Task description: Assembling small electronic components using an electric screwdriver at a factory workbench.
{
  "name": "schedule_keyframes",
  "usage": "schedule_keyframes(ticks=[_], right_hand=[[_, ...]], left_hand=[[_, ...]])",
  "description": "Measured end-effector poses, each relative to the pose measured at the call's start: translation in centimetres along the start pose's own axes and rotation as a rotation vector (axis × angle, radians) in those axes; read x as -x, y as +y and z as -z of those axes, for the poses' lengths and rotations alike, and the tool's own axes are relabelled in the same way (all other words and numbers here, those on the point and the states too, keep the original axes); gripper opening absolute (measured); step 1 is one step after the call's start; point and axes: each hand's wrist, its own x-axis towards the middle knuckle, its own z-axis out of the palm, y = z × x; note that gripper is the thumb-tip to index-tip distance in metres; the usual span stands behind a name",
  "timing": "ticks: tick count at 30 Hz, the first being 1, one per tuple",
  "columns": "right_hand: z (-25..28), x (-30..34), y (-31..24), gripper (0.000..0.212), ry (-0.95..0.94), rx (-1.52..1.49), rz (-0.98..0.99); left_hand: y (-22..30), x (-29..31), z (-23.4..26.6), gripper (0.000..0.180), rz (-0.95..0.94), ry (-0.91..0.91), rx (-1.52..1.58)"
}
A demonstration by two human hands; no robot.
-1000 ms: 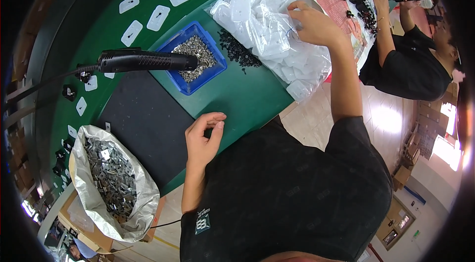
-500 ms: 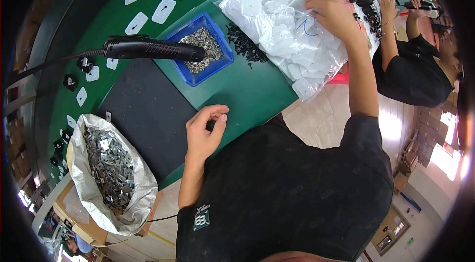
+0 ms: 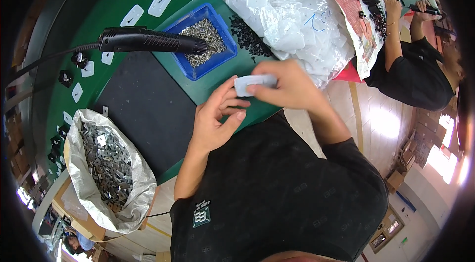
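We pinch a white plastic plate [image 3: 243,85] between the thumb and fingers of our right hand [image 3: 284,83], above the near edge of the green worktop [image 3: 208,89]. Our left hand [image 3: 215,118], half open, meets its left end; contact is unclear. Far right sits a clear plastic bag [image 3: 302,19] of white plates.

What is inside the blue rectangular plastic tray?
Small silvery metal parts lie heaped in the tray; the black cylindrical tool above hides some, and whatever lies beneath the heap is covered.

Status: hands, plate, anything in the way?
Right hand holding white plate. Left hand open beside it, contact unclear. Black tool partly blocks view of blue bin.
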Motion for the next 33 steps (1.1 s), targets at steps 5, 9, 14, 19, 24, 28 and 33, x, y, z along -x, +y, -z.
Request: schedule_keyframes(ticks=[5, 9, 14, 19, 24, 28, 33], right_hand=[[-1.0, -0.6, 2.6, 0.025, -0.061, -0.113, -0.015], [-1.8, -1.7, 4.9, 0.019, 0.25, 0.294, 0.078], [-2.7, -2.3, 5.4, 0.011, 0.32, 0.495, 0.078], [-3.0, -2.5, 5.4, 0.011, 0.298, 0.457, 0.038], [-3.2, -2.0, 3.8, 0.01, 0.342, 0.346, 0.078], [-4.0, -1.1, 2.1, 0.011, 0.269, -0.104, 0.124], [-6.7, -1.0, 1.4, 0.013, 0.186, -0.19, 0.414]], left_hand=[[-1.6, 0.8, 3.2, 0.018, 0.072, 0.058, -0.15], [-1.2, 1.0, 3.7, 0.017, 0.163, 0.143, -0.086], [-0.6, 1.1, 3.4, 0.032, 0.255, 0.063, -0.039], [-2.0, 1.5, 2.9, 0.031, 0.213, 0.081, 0.003], [-2.2, 1.6, 2.8, 0.029, 0.184, 0.153, 0.047], [-2.6, 1.3, 3.6, 0.033, 0.078, 0.095, -0.155], [-2.2, 1.3, 3.2, 0.036, 0.011, 0.126, -0.226]])
